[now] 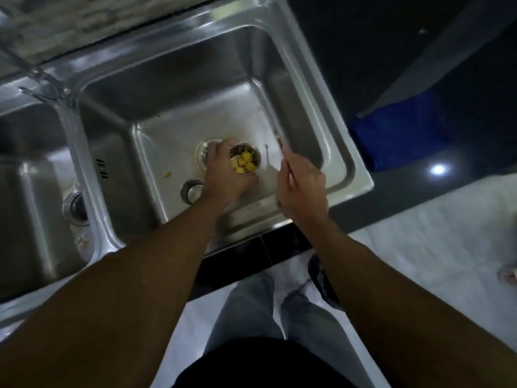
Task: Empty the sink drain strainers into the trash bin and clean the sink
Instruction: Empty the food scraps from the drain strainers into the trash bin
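Note:
My left hand (223, 175) grips a round metal drain strainer (245, 159) that holds several yellow food chunks (244, 165). It is lifted just above the floor of the right sink basin (179, 130), beside the open drain hole (205, 152). My right hand (302, 186) pinches a thin red-handled brush (282, 149), tip pointing up and away, right of the strainer. A metal drain lid (191, 190) lies on the basin floor near my left wrist. The left basin (33, 175) has its own strainer (75, 208) seated in its drain.
An orange food smear (167, 175) lies on the basin floor left of the drain. A blue cloth (400, 135) sits on the dark counter to the right. The faucet (36, 74) stands at the back left. White floor tiles and my legs are below the counter edge.

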`<state>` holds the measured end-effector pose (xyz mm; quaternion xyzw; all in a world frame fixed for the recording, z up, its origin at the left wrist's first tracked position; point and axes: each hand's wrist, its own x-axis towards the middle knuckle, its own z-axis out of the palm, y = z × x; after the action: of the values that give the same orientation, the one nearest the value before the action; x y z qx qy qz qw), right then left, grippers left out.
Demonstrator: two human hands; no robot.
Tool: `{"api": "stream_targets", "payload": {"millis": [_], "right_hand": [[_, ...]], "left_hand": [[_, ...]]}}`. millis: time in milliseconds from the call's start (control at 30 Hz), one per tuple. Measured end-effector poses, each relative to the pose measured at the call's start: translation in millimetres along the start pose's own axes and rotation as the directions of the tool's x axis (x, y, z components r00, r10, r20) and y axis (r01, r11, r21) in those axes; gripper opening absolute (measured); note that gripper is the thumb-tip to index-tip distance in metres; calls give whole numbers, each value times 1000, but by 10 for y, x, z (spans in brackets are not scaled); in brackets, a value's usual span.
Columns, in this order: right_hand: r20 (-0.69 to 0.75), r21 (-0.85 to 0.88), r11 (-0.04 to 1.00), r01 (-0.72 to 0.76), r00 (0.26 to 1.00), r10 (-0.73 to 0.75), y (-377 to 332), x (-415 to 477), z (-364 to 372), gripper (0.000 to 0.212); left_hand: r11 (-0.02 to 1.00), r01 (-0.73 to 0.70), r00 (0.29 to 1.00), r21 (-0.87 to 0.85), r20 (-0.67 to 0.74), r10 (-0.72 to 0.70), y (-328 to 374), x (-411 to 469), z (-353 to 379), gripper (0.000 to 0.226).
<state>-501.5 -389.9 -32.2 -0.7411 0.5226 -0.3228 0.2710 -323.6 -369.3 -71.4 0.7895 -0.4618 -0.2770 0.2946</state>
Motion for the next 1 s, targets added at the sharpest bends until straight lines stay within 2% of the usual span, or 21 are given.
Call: {"api": "stream_targets", "payload": {"millis": [67, 167, 267, 400, 500, 600, 733, 833, 1000], "right_hand": [[-107, 97, 993, -62, 992, 72, -40, 1, -144, 33], [-303, 152, 988, -35, 949, 80, -43, -97, -508, 29], [-524, 169, 985, -41, 843, 125, 114, -329, -992, 26], [-680, 203, 969, -141, 692, 244, 566, -808, -1633, 25], [-718, 227, 935, -272, 601, 350, 959, -1250, -1980, 25], [-728, 250, 885, -393, 526, 440, 1328, -1704, -2171, 26], [-716, 278, 851, -445, 495, 493, 1738, -2233, -2242, 25], [-646, 335, 782, -525, 476, 596, 2000, -2588, -2223, 23], [-562, 402, 701, -589, 446, 696, 2276, -3139, -2119, 19]], "left_hand": [[1000, -23, 999, -9, -30, 23, 215, -141, -25, 87], [992, -112, 993, -59, -31, 110, 586, -342, 43, 86], [971, -203, 979, -125, 2, 205, 1032, -550, 257, 85], [918, -340, 923, -204, 117, 367, 1654, -862, 714, 90], [837, -469, 834, -282, 169, 525, 2027, -1201, 1158, 86], [811, -481, 781, -334, 256, 569, 2252, -1549, 1638, 84], [853, -423, 744, -305, 421, 519, 2226, -1916, 2258, 89], [891, -363, 701, -273, 550, 454, 1984, -2096, 2713, 88], [931, -342, 652, -129, 681, 334, 1462, -2251, 3271, 82]]}}
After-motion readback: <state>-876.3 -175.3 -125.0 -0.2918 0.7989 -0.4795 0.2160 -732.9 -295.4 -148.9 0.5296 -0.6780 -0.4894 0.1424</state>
